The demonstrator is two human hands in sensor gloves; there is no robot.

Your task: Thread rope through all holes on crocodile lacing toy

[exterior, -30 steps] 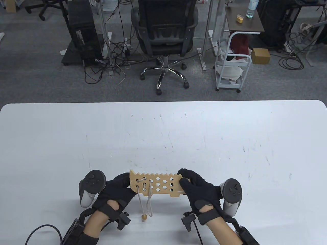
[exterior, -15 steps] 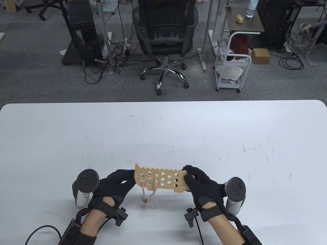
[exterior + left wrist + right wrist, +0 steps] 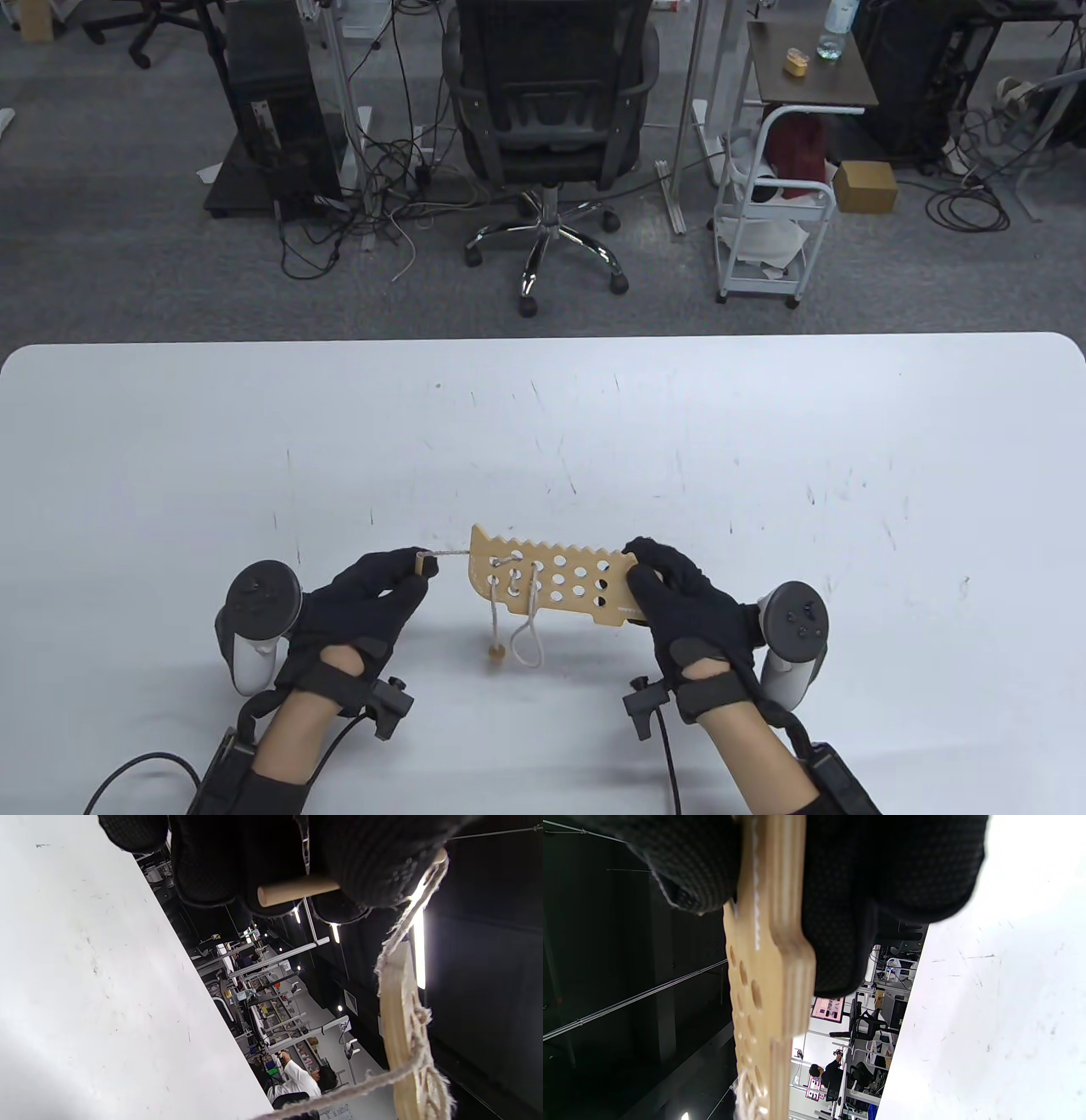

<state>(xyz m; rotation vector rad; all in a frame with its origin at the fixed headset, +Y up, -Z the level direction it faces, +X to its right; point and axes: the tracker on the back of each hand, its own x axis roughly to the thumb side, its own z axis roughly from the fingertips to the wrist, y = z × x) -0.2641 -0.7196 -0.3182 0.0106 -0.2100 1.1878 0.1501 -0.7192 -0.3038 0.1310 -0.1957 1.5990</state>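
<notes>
Near the front edge of the white table point(image 3: 543, 424), a little left of its middle, the toy point(image 3: 551, 581) is held up off the surface between two gloved hands. It is a flat wooden board with a toothed far edge and rows of round holes.

The right hand point(image 3: 687, 603) grips the toy's right end; in the right wrist view the board point(image 3: 768, 984) sits clamped between thumb and fingers point(image 3: 848, 899), seen edge-on.

The left hand point(image 3: 365, 594) is just beside the toy's left end, apart from it. Its fingertips pinch a small wooden peg point(image 3: 419, 562) on the end of the rope point(image 3: 450, 556), which runs nearly straight from the peg to the board's left end. The left wrist view shows the peg point(image 3: 292, 891) poking out from between the black fingers point(image 3: 373, 866), with the frayed rope point(image 3: 407, 921) leading down past the board's edge.

Only the holes at the left end carry rope. From them a loop point(image 3: 526, 637) hangs below the board, and beside it a strand ends in a bead point(image 3: 495, 654); I cannot tell whether bead or loop touches the table.
</notes>
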